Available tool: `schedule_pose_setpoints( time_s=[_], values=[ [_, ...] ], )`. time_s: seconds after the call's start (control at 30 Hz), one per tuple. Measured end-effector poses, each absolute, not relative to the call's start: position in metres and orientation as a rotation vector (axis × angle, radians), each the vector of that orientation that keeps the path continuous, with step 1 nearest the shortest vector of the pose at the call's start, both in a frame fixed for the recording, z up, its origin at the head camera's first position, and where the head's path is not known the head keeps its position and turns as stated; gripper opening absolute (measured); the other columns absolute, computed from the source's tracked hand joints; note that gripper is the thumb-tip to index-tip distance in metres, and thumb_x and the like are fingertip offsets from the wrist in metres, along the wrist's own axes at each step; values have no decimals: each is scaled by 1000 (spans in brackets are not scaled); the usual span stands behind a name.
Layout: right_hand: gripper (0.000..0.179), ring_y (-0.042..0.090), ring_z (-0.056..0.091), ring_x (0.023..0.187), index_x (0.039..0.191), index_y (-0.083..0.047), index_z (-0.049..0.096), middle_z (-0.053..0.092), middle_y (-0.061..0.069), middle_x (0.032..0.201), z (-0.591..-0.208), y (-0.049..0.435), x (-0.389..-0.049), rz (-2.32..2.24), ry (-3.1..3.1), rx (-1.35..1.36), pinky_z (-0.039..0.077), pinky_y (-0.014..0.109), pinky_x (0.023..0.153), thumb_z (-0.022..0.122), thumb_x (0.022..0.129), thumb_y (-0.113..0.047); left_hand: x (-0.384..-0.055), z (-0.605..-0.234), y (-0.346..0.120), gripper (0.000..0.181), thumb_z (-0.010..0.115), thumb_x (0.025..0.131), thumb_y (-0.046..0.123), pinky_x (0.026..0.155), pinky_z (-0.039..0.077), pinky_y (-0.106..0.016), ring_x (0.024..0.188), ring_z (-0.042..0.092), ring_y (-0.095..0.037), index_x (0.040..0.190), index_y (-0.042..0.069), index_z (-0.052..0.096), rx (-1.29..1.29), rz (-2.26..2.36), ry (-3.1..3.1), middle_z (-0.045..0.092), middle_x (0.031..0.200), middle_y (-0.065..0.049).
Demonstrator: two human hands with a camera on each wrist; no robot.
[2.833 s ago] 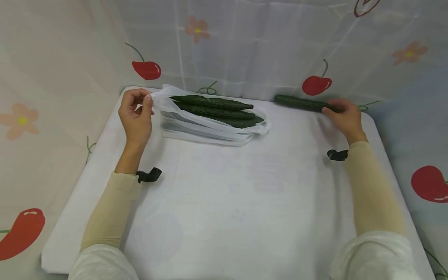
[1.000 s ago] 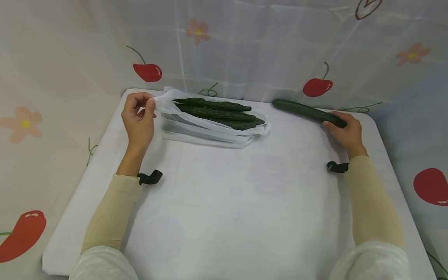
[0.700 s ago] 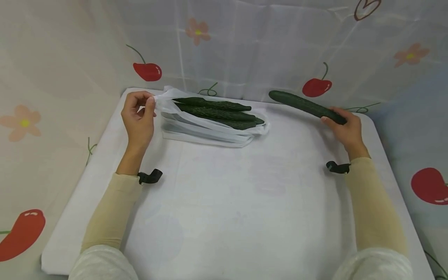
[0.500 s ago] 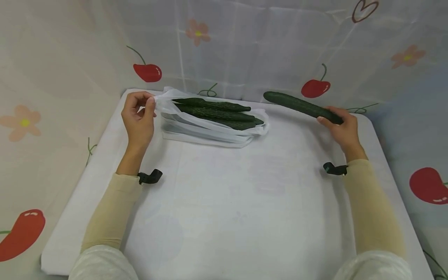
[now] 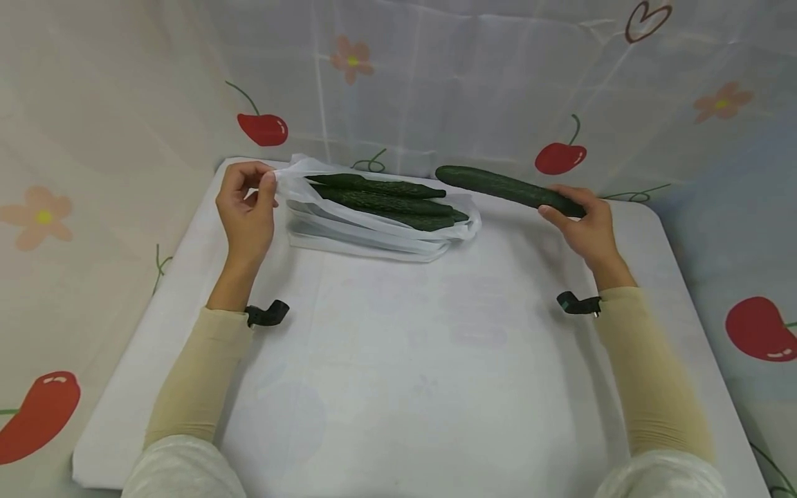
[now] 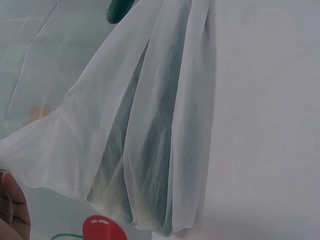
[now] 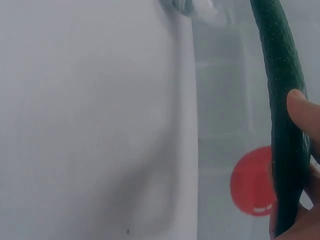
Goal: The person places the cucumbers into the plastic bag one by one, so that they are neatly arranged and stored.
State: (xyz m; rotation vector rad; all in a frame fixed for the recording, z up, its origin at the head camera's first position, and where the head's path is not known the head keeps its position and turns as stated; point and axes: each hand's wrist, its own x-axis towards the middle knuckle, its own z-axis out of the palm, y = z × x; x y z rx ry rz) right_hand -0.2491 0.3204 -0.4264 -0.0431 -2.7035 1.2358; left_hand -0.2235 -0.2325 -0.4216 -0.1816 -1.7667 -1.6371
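Observation:
A white plastic bag [image 5: 367, 242] lies at the back of the table, its open side showing several dark green cucumbers [image 5: 386, 200] inside. My left hand [image 5: 245, 207] pinches the bag's left corner between thumb and fingers. In the left wrist view the bag [image 6: 155, 125] stretches away from that hand, its folds hanging loosely. My right hand [image 5: 585, 225] grips one cucumber [image 5: 498, 185] by its right end, raised above the table; its far tip is close to the bag's right end. The right wrist view shows the thumb lying along this cucumber [image 7: 280, 65].
A white-covered table [image 5: 398, 360] spreads beneath both arms. Behind it hangs a pale curtain [image 5: 436, 83] printed with cherries and flowers, close to the table's back edge. A black wrist mount [image 5: 268, 313] sits on the left wrist, and another mount [image 5: 578, 303] on the right.
The right hand has lifted the cucumber from the back right of the table and carried it left toward the bag. The left hand keeps its pinch on the bag, almost unmoved.

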Motion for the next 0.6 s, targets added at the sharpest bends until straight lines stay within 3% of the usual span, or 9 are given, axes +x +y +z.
schedule_pose_setpoints(
  time_s=[0.17,0.4,0.6],
  values=[
    [51,4,52,130,145,-28,70,64,-1,147,-425,303,-250,1239,-2714,27,46,29,113,81,97,-39,-224,-421,-232,6,67,104,9,62,50,-17,81,59,-10,106,5,71,-174,-1635,-1768,64,100,3],
    [47,25,57,136,142,-21,72,64,11,149,-424,269,-251,1241,-2684,182,46,54,121,81,97,-29,-225,-419,-231,7,67,104,8,64,50,-17,83,59,-9,107,4,71,-175,-1621,-1787,64,102,5],
    [44,30,60,134,140,-18,73,67,13,145,-423,233,-255,1250,-2674,318,47,57,118,83,96,-21,-225,-419,-232,8,66,105,12,64,51,-17,83,59,-8,108,6,71,-189,-1596,-1806,63,102,13]
  ],
)
